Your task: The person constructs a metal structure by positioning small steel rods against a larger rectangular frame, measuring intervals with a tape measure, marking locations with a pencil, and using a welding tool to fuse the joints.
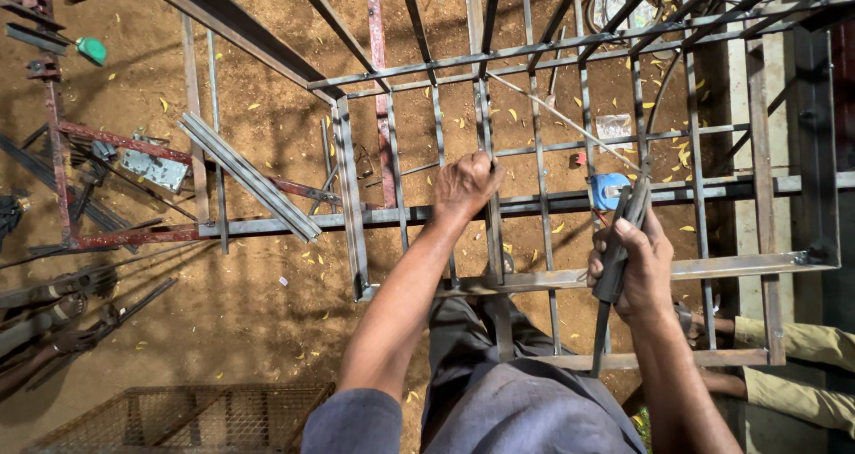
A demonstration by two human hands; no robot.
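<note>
- Two bare hands work at a grey steel grille frame (570, 280) that stands over brown dirt ground (267, 303).
- The left hand (463, 185) is wrapped tight round one upright bar (491, 231) of the frame, just above its lower cross rail.
- The right hand (634, 263) is closed round a welding electrode holder (621, 240); a thin welding rod (561, 117) runs from it up and left across the bars.
- A blue object (608, 190) lies on the ground behind the bars, just left of the holder's head.
- Near the frame's left edge, loose angle-iron lengths (249, 176) lean across a red-painted bar (134, 234), with a small grey metal plate (153, 169) beside them.
- A green-tipped tool (89, 50) lies at the far left, well apart from the hands.
- A wire mesh panel (178, 414) lies at the lower left, and dark rods (71, 329) rest above it.
- At the frame's lower right corner another person's arms in khaki sleeves (802, 365) reach in under the rail.
- A coil of cable and a pale bag (623, 4) lie beyond the frame's far edge; what the bag holds cannot be told.
- Yellow leaves scatter over the dirt.
</note>
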